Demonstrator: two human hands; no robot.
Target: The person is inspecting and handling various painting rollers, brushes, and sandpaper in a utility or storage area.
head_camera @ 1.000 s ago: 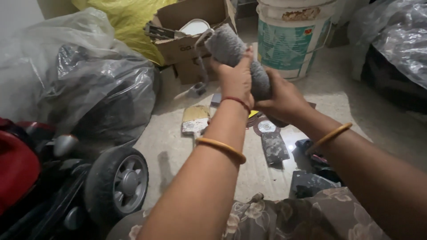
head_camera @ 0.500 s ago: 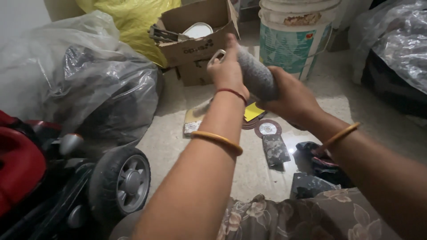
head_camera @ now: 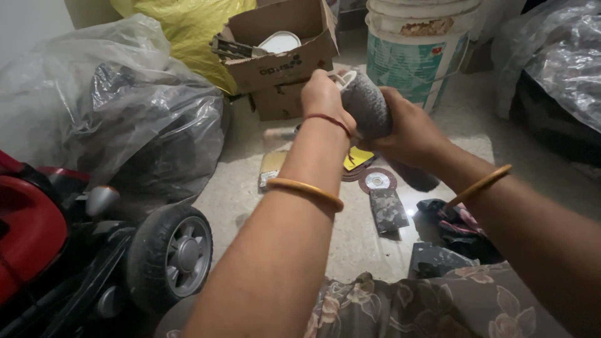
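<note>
My right hand (head_camera: 410, 125) wrapped around the grey paint roller (head_camera: 369, 112). Its long side pointed away from me. My left hand (head_camera: 322, 94) gripped its far end.

The grey fuzzy paint roller (head_camera: 369, 109) is half swallowed: the left hand (head_camera: 323, 97) covers its near end and the right hand (head_camera: 407, 128) wraps its middle, so the fingers on the far side can't be seen. Its handle is lost behind the wrists. The white plastic bucket (head_camera: 416, 53) runs off the top edge, and the red wheeled machine (head_camera: 31, 231) is cut by the left and bottom edges. What lies inside the clear plastic bag (head_camera: 119, 106) is only a dark blur. The brown cardboard box (head_camera: 278, 47) hides most of its contents.
</note>
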